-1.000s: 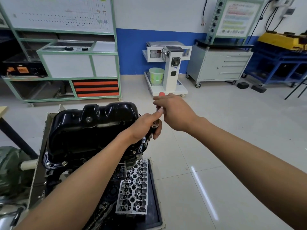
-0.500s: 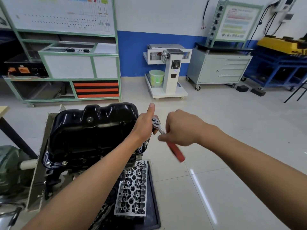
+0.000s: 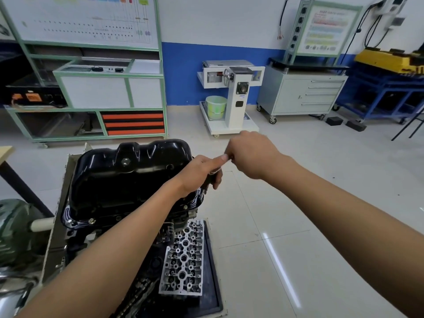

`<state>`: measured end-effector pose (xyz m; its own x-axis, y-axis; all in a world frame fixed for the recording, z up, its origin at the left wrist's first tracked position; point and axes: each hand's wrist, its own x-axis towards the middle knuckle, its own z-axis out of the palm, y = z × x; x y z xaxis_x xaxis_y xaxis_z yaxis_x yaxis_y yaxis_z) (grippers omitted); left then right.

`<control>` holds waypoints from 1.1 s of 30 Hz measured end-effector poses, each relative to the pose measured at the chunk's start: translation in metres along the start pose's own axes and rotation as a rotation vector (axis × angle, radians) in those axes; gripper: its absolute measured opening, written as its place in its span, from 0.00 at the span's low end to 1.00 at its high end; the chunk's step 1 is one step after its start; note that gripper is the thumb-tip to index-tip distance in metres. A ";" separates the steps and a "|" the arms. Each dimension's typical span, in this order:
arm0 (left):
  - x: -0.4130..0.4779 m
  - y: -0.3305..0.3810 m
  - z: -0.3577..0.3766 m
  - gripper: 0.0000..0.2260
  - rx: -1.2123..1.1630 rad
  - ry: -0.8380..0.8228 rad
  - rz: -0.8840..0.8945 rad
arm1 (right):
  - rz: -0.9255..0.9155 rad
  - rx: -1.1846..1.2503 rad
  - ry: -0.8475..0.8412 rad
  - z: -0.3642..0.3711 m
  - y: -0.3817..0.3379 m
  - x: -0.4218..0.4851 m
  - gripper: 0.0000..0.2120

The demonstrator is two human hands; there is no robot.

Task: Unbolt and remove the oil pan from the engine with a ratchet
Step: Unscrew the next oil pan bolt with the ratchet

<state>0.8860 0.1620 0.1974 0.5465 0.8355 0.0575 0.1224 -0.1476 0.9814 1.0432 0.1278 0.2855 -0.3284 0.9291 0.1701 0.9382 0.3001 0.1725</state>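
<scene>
A glossy black oil pan (image 3: 128,177) sits bolted on top of the upturned engine (image 3: 119,216) at left centre. My left hand (image 3: 199,175) is at the pan's right edge, fingers wrapped round the ratchet head and socket (image 3: 212,174), thumb stretched out to the right. My right hand (image 3: 250,154) is closed just right of it and a little higher, covering the ratchet handle, which is hidden inside the fist. A flange bolt (image 3: 185,206) shows below my left hand.
A bare cylinder head (image 3: 184,260) lies on a dark tray (image 3: 214,283) below the engine. A green motor (image 3: 16,230) is at far left. On the floor behind stand a white engine stand (image 3: 234,97), a green shelving bench (image 3: 91,88) and a grey drawer cabinet (image 3: 300,92).
My right hand swung the ratchet handle down and toward me, then back up and away; the red handle that showed half a second ago is hidden in my fist now. My left hand stayed at the ratchet head.
</scene>
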 end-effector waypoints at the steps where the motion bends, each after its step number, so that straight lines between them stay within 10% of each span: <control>1: 0.001 0.001 0.001 0.30 0.016 -0.029 -0.005 | -0.018 0.012 0.035 0.005 0.001 0.005 0.13; 8: 0.003 0.000 0.002 0.32 -0.041 0.089 -0.004 | -0.154 0.253 0.188 0.028 0.005 0.004 0.16; 13: 0.007 -0.006 0.010 0.34 -0.043 0.247 -0.021 | 0.032 0.119 0.088 0.019 0.003 -0.009 0.07; 23: 0.008 -0.007 0.012 0.30 -0.143 0.379 -0.042 | -0.014 0.331 -0.200 -0.007 -0.046 -0.043 0.24; 33: 0.001 0.000 -0.002 0.35 0.032 0.120 0.019 | 0.043 -0.013 -0.167 -0.012 -0.006 -0.006 0.05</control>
<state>0.8848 0.1637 0.1978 0.4464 0.8893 0.0992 0.1402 -0.1791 0.9738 1.0379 0.1182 0.2947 -0.2647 0.9642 0.0142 0.9490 0.2579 0.1812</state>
